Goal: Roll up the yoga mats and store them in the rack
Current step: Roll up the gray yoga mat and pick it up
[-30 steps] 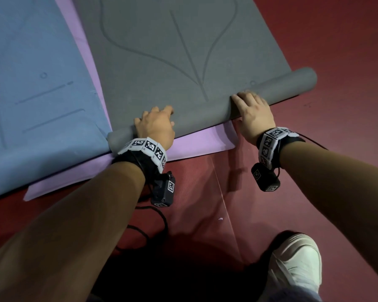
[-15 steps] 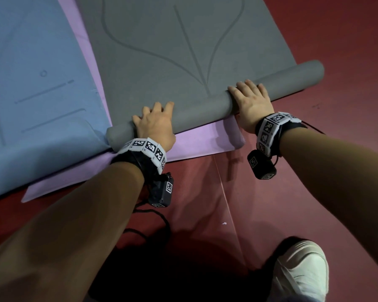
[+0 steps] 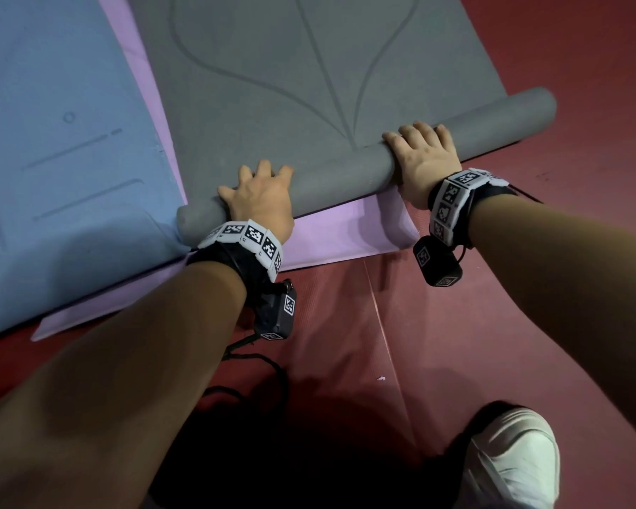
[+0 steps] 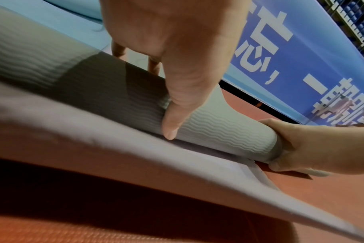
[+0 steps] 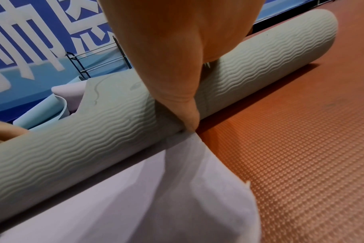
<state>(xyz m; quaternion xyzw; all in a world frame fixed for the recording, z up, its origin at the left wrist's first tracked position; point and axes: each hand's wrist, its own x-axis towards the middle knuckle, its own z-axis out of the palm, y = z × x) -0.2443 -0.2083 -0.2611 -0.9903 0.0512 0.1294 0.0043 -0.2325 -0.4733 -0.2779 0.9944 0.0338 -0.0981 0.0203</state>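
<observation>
A grey yoga mat [image 3: 291,86] lies on the floor, its near end wound into a thin roll [image 3: 346,178]. My left hand [image 3: 261,192] grips the roll near its left end, fingers draped over the top. In the left wrist view its thumb [image 4: 175,115] presses the roll's [image 4: 218,128] near side. My right hand [image 3: 423,156] grips the roll right of its middle; its thumb [image 5: 177,82] reaches down the near side to the purple mat [image 5: 156,197]. A wire rack [image 5: 98,60] stands far behind, by the wall.
A purple mat [image 3: 338,236] lies under the grey one, and a blue mat [image 3: 52,141] overlaps it on the left. Red dimpled flooring [image 3: 584,104] spreads to the right and near me. My white shoe [image 3: 511,461] is at the bottom right. A blue banner [image 4: 301,57] lines the wall.
Both hands have pushed the grey roll forward over the flat mat, away from me. More of the purple mat shows in front of the roll.
</observation>
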